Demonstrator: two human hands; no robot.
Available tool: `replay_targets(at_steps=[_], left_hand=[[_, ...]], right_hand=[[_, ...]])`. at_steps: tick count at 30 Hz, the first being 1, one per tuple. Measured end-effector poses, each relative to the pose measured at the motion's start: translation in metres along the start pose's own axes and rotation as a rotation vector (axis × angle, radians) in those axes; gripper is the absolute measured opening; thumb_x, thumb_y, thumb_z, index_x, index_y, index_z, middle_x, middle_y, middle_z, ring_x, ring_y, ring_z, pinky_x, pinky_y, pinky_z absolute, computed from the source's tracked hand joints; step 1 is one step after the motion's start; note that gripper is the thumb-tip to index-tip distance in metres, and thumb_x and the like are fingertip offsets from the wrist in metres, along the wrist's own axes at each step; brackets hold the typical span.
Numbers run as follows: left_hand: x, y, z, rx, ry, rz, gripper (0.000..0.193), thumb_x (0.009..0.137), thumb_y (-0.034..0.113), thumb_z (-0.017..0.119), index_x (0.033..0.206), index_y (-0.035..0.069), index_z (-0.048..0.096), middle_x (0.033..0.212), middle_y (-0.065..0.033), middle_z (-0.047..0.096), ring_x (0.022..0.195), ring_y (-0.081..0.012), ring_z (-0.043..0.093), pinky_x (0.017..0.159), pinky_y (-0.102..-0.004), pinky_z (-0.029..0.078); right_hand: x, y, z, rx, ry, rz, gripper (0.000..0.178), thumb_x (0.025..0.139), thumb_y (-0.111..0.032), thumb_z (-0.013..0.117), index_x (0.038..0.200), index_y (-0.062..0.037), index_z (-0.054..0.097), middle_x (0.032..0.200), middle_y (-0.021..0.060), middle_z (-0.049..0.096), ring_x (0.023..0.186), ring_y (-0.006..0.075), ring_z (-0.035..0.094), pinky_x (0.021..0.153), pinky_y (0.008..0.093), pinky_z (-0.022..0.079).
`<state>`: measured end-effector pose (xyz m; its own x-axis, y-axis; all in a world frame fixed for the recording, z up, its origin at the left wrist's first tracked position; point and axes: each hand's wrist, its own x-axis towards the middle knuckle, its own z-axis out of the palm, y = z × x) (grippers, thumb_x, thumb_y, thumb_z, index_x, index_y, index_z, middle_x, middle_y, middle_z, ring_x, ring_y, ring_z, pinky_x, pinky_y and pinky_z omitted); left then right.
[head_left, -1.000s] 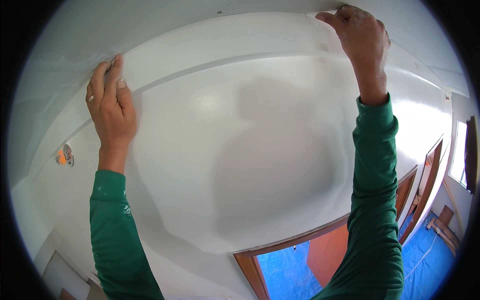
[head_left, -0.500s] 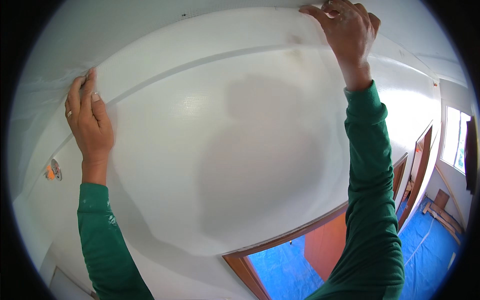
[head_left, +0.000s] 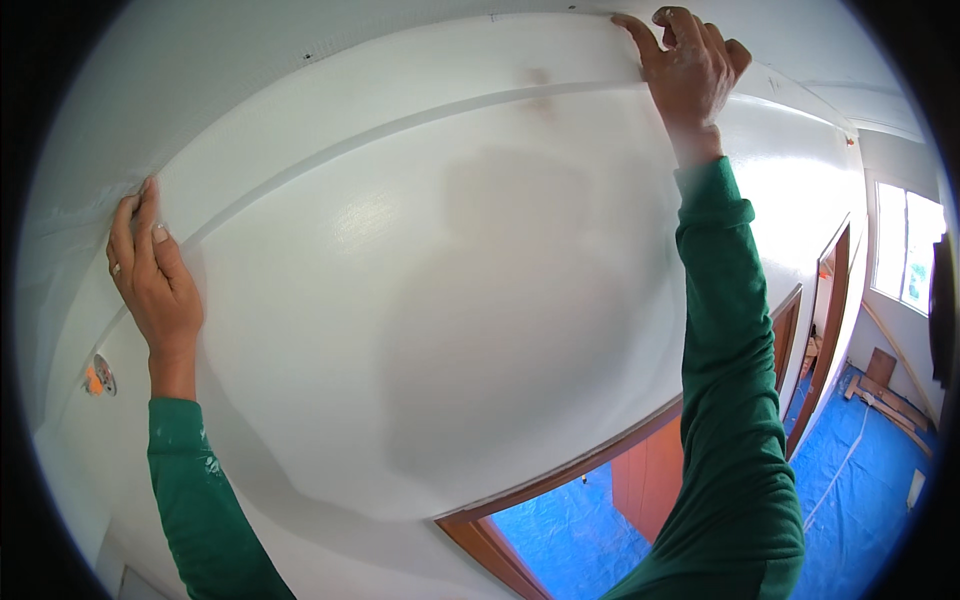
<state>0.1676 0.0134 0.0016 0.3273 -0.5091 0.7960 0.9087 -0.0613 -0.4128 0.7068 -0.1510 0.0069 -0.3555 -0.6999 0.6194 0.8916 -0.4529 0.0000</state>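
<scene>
At the ceiling [head_left: 200, 90] edge: mesh strip [head_left: 325, 48] apparently laid, not coated

The strip seems to follow the joint with the wall [head_left: 300, 300], between both hands; its weave is faint in this view. Left hand [head_left: 162, 290]: fingertips at the joint, fingers extended, nothing visibly gripped. Right hand [head_left: 688, 75]: thumb spread, fingers bent, at the joint; any pinch cannot be told. Judged progress: placement done along this stretch; firm seating unconfirmed.
</scene>
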Motion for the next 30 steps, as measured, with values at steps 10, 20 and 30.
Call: replay_targets(at_steps=[10, 20, 30], left_hand=[[-0.002, -0.006, 0.004, -0.008, 0.029, 0.029, 0.047, 0.112, 0.025, 0.034, 0.149, 0.011, 0.060, 0.145, -0.0104, 0.057, 0.133, -0.0282, 0.054, 0.116, -0.0468, 0.043], [-0.004, -0.006, 0.006, -0.010, 0.058, 0.007, 0.047, 0.113, 0.024, 0.033, 0.150, 0.012, 0.059, 0.146, -0.0097, 0.057, 0.133, -0.0279, 0.055, 0.114, -0.0461, 0.044], [-0.005, -0.008, 0.006, 0.000, 0.057, 0.020, 0.047, 0.112, 0.024, 0.033, 0.151, 0.013, 0.058, 0.147, -0.0099, 0.056, 0.134, -0.0293, 0.055, 0.114, -0.0473, 0.046]], right_hand=[[0.003, 0.017, -0.010, -0.029, -0.424, 0.325, 0.051, 0.082, -0.053, 0.086, 0.091, -0.0064, 0.068, 0.059, 0.0053, 0.062, 0.050, 0.0215, 0.056, 0.067, 0.0395, 0.045], [-0.015, 0.055, 0.000, -0.072, -0.336, 0.345, 0.071, 0.078, -0.074, 0.080, 0.104, -0.0095, 0.066, 0.056, -0.0018, 0.061, 0.056, 0.0169, 0.064, 0.070, 0.0343, 0.051], [-0.028, 0.085, 0.007, -0.163, -0.454, 0.729, 0.138, 0.060, -0.084, 0.085, 0.158, -0.0006, 0.034, 0.151, 0.0265, 0.045, 0.147, 0.0402, 0.039, 0.120, 0.0515, 0.035]])
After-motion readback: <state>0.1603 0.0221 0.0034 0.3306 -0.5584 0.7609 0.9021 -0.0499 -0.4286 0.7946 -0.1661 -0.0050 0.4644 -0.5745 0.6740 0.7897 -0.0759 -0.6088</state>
